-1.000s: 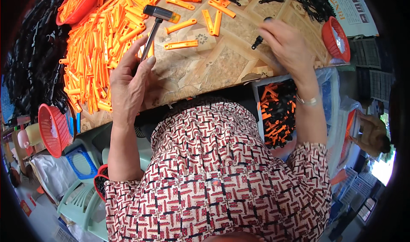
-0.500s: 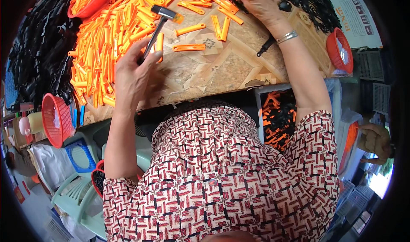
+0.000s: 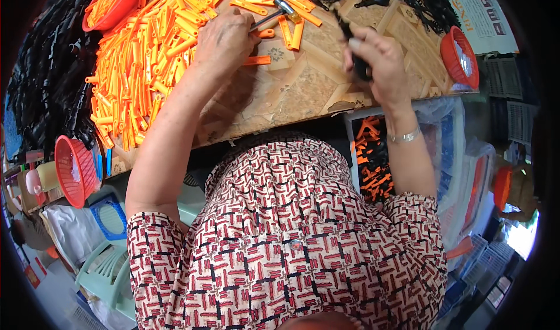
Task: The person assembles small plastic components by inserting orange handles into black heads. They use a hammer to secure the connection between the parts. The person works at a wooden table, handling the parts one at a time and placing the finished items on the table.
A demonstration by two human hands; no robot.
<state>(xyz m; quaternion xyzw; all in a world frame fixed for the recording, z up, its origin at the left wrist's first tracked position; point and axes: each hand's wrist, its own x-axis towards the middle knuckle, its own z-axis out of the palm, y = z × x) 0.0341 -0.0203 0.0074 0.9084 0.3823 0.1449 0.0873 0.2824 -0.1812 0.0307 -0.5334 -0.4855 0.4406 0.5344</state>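
Note:
My left hand (image 3: 224, 41) is closed round the thin handle of a small hammer (image 3: 286, 8), whose head is dark with a yellowish see-through end. The hammer reaches over loose orange plastic handle pieces (image 3: 297, 35) on the table, and one orange piece (image 3: 258, 60) sticks out beside my fingers. In my right hand (image 3: 382, 62) is a long black plastic piece (image 3: 360, 67), held raised and tilted over the table's right half. Motion blurs its upper end. A large heap of orange handle pieces (image 3: 131, 67) lies left of my left hand.
Black parts are piled at the far left (image 3: 46, 67) and far right (image 3: 414, 3). Red baskets stand at the back left (image 3: 119, 9), left edge (image 3: 76, 169) and right edge (image 3: 458, 56). Below the table's front edge (image 3: 280, 126), a container holds orange and black pieces (image 3: 373, 161).
My left hand has moved right and away from me with the hammer. My right hand has drawn back toward me from the far black parts, and now holds a black piece up.

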